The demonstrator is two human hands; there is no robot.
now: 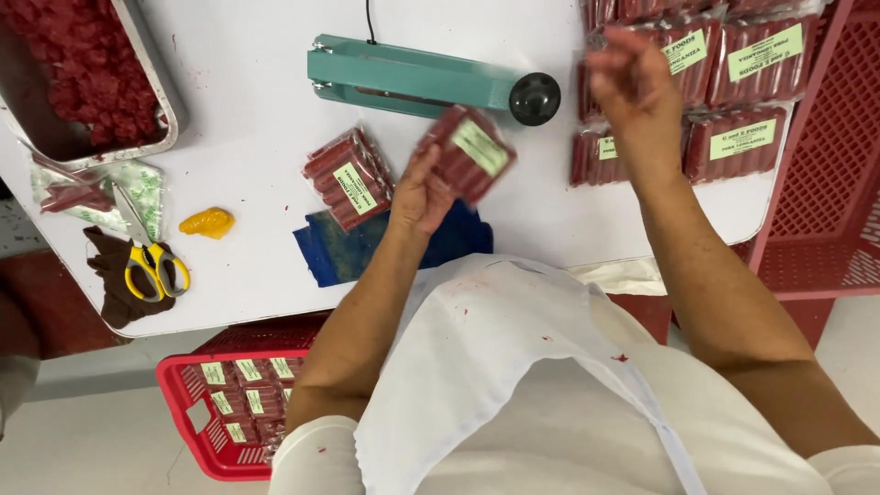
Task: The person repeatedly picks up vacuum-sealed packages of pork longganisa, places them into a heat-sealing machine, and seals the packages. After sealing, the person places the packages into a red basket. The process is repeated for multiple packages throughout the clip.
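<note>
Two sealed sausage packs sit near the table's middle: one held up (466, 151), one lying flat (349, 177). One teal heat sealer (412, 78), one pair of yellow-handled scissors (151, 261), one steel tray (160, 87), two red crates (one on the floor (183, 408), one at the right (816, 183)).

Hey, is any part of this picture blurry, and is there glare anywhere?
Head view: the right hand is smeared by motion blur, and the pack of red sausages in the left hand is slightly soft; the white table is bright and evenly lit, without harsh glare.

White table (247, 82) with green heat sealer (412, 78), sausage packs (353, 179), metal tray (156, 87), yellow scissors (151, 266), blue cloth (335, 247).
</note>
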